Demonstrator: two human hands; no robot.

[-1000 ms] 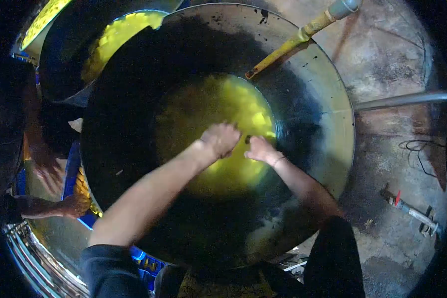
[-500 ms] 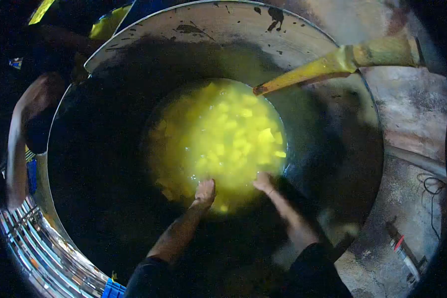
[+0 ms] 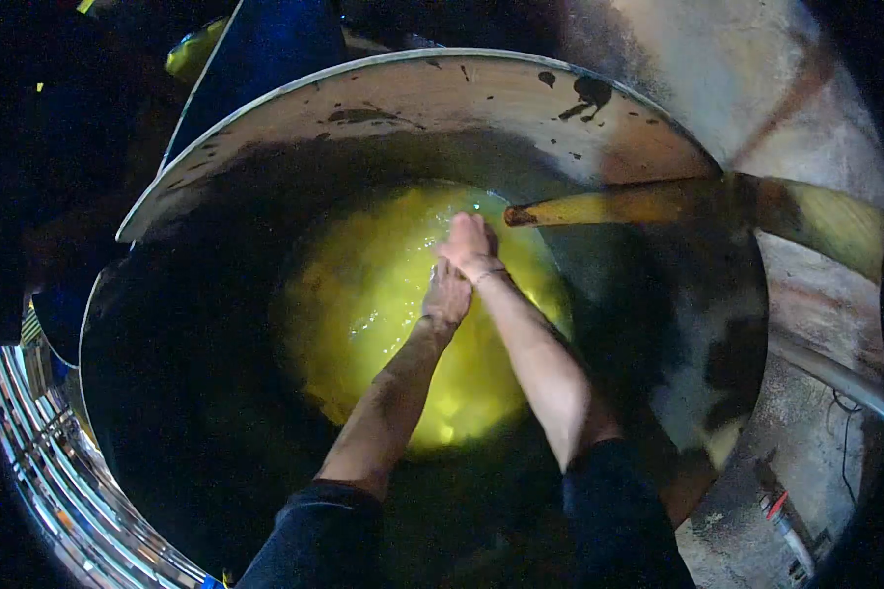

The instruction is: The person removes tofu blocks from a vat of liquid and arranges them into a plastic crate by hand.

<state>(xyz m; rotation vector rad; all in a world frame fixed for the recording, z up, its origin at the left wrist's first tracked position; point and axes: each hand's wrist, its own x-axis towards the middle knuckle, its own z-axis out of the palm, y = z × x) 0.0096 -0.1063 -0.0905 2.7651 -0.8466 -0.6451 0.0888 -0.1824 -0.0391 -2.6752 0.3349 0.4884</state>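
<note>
Both my hands meet over the yellow liquid (image 3: 349, 294) in a wide, dark-walled round vat (image 3: 413, 93). My right hand (image 3: 469, 242) is farther forward, its fingers looking curled together; what they hold, if anything, is hidden. Just below and to its left, my left hand (image 3: 449, 292) touches or nearly touches it at the wrist side. The left fingers are hidden behind the right hand. Bright glints mark the stirred surface, and pale yellow pieces (image 3: 446, 432) show dimly near the liquid's lower edge.
From the right, a thick yellowish pole or pipe (image 3: 609, 208) reaches over the rim, its end close to my right hand. Outside the vat lie a metal rack (image 3: 59, 461) at lower left, a grey pipe (image 3: 830, 371) and a red-banded tool (image 3: 786, 525) on the right.
My hands, apart near the liquid's lower edge before, have moved forward and come together. The yellow pieces are now blurred from sight. The other person's arm at left is gone from view.
</note>
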